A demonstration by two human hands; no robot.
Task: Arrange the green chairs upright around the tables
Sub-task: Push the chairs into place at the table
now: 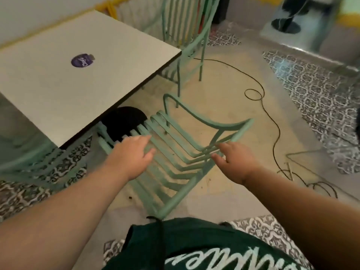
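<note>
Chair (187, 189) under left grip (136, 151), right grip (232, 163)

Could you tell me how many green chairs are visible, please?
3. The near chair is before the person, partly under the table; the far chair stands at the table's far corner; the left chair, blurred, is lower left. Others may be hidden.

The tipped chair (175, 156) lies across the floor (224, 90) ahead, with only narrow gaps between its slats. The desk (78, 84) overhangs its far end, base (124, 123) just behind. An upright chair (187, 45) blocks the desk corner. Rightward, bare floor is crossed by a cable (279, 131).
</note>
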